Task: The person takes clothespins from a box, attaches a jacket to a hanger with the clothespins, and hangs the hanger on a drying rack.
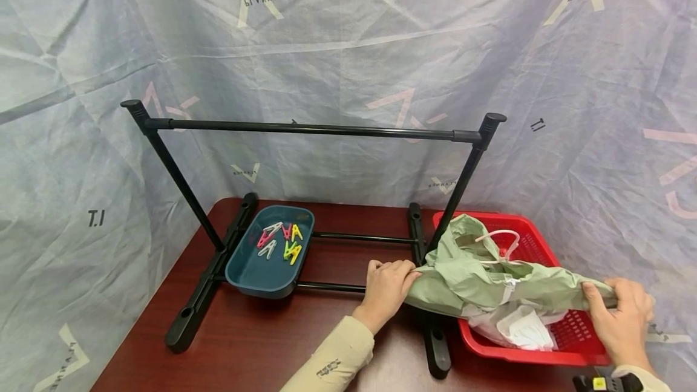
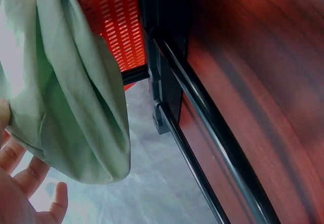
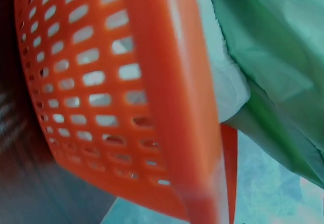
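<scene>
A light green garment [image 1: 468, 286] of thin cloth is stretched above the red basket [image 1: 523, 225], with a pale curved hook or cord [image 1: 509, 235] showing at its middle. My left hand [image 1: 383, 289] pinches its left end beside the rack's right upright. At the other end my right hand [image 1: 623, 313] grips the cloth, thumb on top, over the basket's right side. The left wrist view shows left-hand fingers [image 2: 33, 176] under the hanging green fold [image 2: 76, 97]. White cloth [image 1: 525, 325] lies in the basket below. The right hand is out of sight in the right wrist view.
A black rack with a horizontal bar [image 1: 305, 129] stands on the dark red table [image 1: 261, 343]. Between its feet sits a blue tray [image 1: 256, 280] holding several coloured clothespins [image 1: 291, 251]. A grey printed sheet [image 1: 337, 77] hangs behind.
</scene>
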Demonstrator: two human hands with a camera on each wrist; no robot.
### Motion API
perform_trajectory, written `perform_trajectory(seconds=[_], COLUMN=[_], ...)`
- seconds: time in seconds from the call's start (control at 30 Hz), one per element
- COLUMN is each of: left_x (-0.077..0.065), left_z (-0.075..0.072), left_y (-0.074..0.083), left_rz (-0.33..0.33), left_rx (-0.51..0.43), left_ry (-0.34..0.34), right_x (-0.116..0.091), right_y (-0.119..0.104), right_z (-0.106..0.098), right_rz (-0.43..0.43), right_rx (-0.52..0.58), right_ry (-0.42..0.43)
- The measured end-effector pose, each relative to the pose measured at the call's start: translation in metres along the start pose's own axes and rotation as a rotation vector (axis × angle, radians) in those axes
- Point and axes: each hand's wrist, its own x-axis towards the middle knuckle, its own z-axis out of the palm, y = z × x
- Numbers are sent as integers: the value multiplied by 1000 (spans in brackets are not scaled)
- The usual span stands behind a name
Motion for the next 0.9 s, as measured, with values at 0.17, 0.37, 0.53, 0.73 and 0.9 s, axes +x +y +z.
perform_trajectory(seconds=[0.17,0.37,0.53,0.73,0.9], left_x=[-2,-4,-6,-8,-11], left_z=[1,3,4,4,5], left_y=[-2,-5,-7,-8,-10], left_rz=[-5,-14,-35,-42,-62], left_rx=[5,26,35,37,13], left_ry=[-5,-3,-14,1,-7], right_x=[-1,0,1,3,2], right_y=[-3,-7,-8,-9,-11], right_z=[0,0,-1,-2,-3], right_rz=[53,75,73,67,75], right_rx=[37,73,88,107,98], right_ry=[7,9,18,11,4])
